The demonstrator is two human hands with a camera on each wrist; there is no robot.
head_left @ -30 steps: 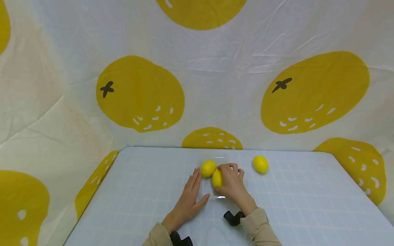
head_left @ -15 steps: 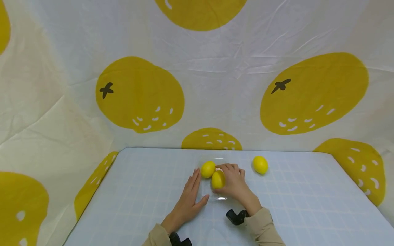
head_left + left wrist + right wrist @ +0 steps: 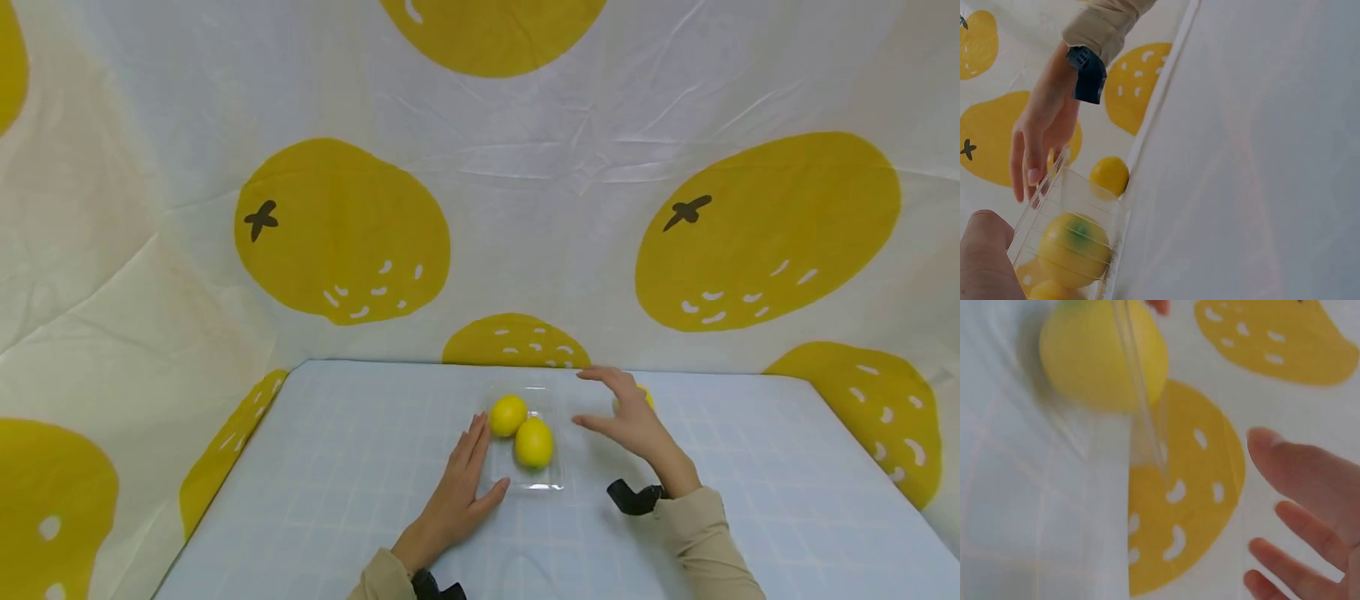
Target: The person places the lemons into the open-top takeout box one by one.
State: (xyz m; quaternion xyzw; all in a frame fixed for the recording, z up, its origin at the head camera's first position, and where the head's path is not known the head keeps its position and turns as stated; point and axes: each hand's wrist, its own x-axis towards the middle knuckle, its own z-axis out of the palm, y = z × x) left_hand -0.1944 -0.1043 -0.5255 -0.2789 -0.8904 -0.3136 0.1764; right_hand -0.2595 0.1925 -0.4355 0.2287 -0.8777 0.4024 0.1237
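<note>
Two yellow lemons, one farther back [image 3: 509,415] and one nearer [image 3: 534,443], lie side by side in a clear plastic container [image 3: 557,483]. My left hand [image 3: 454,487] rests along the container's left side, fingers straight and thumb spread at the front corner. To the right, my right hand [image 3: 633,421] is in the air with thumb and fingers spread apart, holding nothing. It mostly covers a third lemon [image 3: 1109,175], which sits on the table outside the container. In the right wrist view the thumb [image 3: 1304,469] and fingers stand apart, away from a lemon [image 3: 1104,356] behind the clear wall.
The table has a pale blue checked cloth [image 3: 337,467]; its back edge meets a white sheet printed with large yellow fruit [image 3: 345,233]. A black wrist camera mount [image 3: 633,497] sits below the right hand, another [image 3: 438,587] below the left.
My right hand has let go of the nearer lemon, leaving it in the container, and has moved right toward the third lemon. The left hand has stayed in place.
</note>
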